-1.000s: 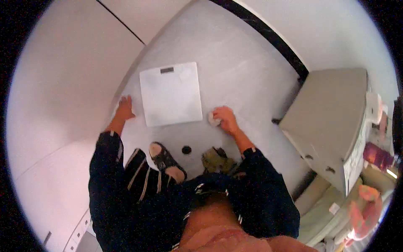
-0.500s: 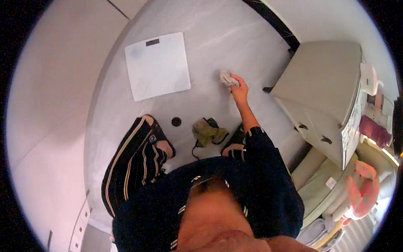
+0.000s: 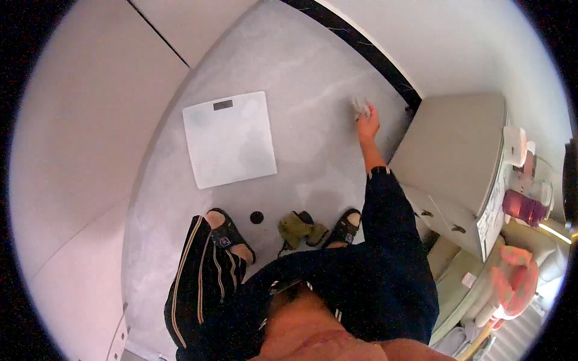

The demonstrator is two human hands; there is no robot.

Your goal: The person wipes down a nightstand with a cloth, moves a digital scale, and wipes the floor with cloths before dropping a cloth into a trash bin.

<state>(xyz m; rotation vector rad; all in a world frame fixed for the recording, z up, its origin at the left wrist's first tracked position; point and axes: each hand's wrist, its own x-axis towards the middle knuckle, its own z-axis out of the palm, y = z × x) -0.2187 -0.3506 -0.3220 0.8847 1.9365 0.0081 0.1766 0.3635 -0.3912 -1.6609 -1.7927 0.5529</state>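
My right hand (image 3: 369,126) is stretched out low over the grey floor, fingers closed on a crumpled light-grey cloth (image 3: 360,108). The cloth appears to touch the floor near the dark skirting, though its edges are blurred. To the left of that hand lies a white bathroom scale (image 3: 232,147) with a dark display at its far edge. My left hand is out of view.
My sandalled feet stand apart; between them are a round black disc (image 3: 256,217) and a crumpled olive-green item (image 3: 295,231). A beige cabinet (image 3: 451,147) is at right, by the black skirting (image 3: 361,45). A white panel (image 3: 78,138) borders the left.
My right hand has moved right with the cloth, closer to the skirting and cabinet. The camera view has shifted, so the scale and feet appear lower.
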